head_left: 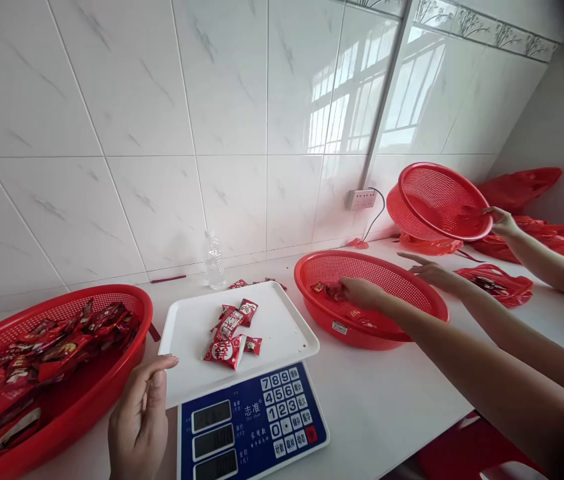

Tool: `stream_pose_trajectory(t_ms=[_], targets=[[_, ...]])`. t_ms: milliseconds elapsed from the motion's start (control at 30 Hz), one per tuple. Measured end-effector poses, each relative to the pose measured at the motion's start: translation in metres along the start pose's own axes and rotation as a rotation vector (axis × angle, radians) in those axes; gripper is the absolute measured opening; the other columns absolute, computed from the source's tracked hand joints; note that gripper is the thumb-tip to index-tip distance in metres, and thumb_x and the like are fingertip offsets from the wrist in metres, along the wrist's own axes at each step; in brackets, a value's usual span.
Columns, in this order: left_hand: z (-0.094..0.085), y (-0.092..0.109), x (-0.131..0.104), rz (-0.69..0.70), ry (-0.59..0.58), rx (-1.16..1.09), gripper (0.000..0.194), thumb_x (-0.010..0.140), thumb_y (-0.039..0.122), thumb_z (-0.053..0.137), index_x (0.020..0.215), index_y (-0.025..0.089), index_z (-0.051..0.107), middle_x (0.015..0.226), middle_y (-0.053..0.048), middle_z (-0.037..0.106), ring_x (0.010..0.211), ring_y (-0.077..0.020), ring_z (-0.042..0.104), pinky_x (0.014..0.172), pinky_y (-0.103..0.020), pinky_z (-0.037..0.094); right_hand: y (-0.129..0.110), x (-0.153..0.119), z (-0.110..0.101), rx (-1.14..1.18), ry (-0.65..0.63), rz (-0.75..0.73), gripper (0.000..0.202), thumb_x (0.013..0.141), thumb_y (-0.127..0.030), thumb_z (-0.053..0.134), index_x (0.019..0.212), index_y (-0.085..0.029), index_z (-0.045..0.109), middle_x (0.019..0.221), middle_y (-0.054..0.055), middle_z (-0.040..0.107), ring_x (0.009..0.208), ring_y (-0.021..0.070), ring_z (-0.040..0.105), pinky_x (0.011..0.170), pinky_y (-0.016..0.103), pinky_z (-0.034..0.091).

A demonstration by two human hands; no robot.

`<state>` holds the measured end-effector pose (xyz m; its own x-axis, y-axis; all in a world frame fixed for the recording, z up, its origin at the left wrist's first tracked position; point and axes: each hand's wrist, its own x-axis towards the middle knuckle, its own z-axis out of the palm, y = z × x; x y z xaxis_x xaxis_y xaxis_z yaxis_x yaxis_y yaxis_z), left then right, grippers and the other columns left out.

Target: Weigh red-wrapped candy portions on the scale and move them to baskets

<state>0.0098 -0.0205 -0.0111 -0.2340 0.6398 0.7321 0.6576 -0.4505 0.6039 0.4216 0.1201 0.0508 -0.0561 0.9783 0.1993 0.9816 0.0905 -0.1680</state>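
Two hands work among red packets on the tabletop point(362, 393).
The left hand point(139, 417), released, is at the white tray point(287, 333), where packets point(225, 351) lie; the right hand point(359, 293) is grasping a small packet point(334, 291) inside the middle basket point(319, 319).

Glossy tiles point(227, 87), plastic baskets point(375, 339), shiny wrappers point(224, 349)

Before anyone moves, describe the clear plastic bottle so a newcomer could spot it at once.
Find the white tiled wall. At its foot, behind the white rectangular tray, stands the clear plastic bottle. It is upright and see-through, unlike the red-wrapped snacks nearby.
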Motion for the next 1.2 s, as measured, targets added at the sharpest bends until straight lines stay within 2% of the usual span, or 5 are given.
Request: stream_pose_trajectory(t_ms=[367, 533, 667, 900, 1200], targets=[[-0.001, 0.005, 0.000, 0.008, 0.008, -0.030, 0.024, 0.094, 0.031, 0.043, 0.095, 0.020, 0.064, 0.094, -0.006, 0.069, 0.093, -0.0192, 0.065, 0.082, -0.029, 0.052, -0.103, -0.036, -0.023, 0.169, -0.101, -0.272, 0.035, 0.089, -0.028, 0.050, 0.123, -0.030, 0.059, 0.117, 0.005, 0.067, 0.106, 0.0267, 0.063, 0.086, 0.038, 0.049], [0.000, 0.009, 0.002, -0.007, 0.013, -0.059, 0.026, 0.094, 0.034, 0.043, 0.093, 0.019, 0.064, 0.092, -0.007, 0.070, 0.091, -0.0199, 0.066, 0.081, -0.031, 0.053, -0.146, -0.051, -0.013, 0.317, -0.504, -0.632, 0.073, 0.083, -0.044, 0.062, 0.147, -0.036, 0.029, 0.158, 0.004, 0.017, 0.143, 0.0288, 0.017, 0.110, 0.045, 0.029], [0.000, 0.010, 0.003, 0.007, -0.001, -0.042, 0.025, 0.093, 0.033, 0.043, 0.094, 0.019, 0.064, 0.093, -0.006, 0.070, 0.089, -0.0196, 0.066, 0.081, -0.031, 0.053, -0.181, -0.044, 0.005, 0.328, -0.532, -0.623, 0.087, 0.078, -0.068, 0.056, 0.150, -0.035, 0.019, 0.159, 0.008, -0.002, 0.142, 0.0375, -0.006, 0.109, 0.065, 0.005], [0.000, 0.009, 0.004, -0.030, -0.028, -0.036, 0.027, 0.093, 0.036, 0.043, 0.092, 0.019, 0.064, 0.090, -0.008, 0.069, 0.088, -0.0202, 0.066, 0.077, -0.032, 0.054, -0.196, -0.019, 0.032, 0.468, -0.405, -0.888, 0.046, 0.079, -0.046, 0.067, 0.119, -0.022, 0.064, 0.136, 0.010, 0.053, 0.132, 0.0246, 0.039, 0.111, 0.043, 0.027], [-0.002, 0.010, 0.003, -0.003, -0.025, -0.069, 0.024, 0.093, 0.033, 0.044, 0.092, 0.020, 0.065, 0.089, -0.006, 0.069, 0.087, -0.0196, 0.066, 0.078, -0.030, 0.054, -0.160, -0.017, 0.009, 0.458, -0.373, -0.768, 0.048, 0.081, -0.025, 0.063, 0.128, -0.027, 0.054, 0.136, 0.005, 0.051, 0.128, 0.0222, 0.043, 0.106, 0.040, 0.034]])
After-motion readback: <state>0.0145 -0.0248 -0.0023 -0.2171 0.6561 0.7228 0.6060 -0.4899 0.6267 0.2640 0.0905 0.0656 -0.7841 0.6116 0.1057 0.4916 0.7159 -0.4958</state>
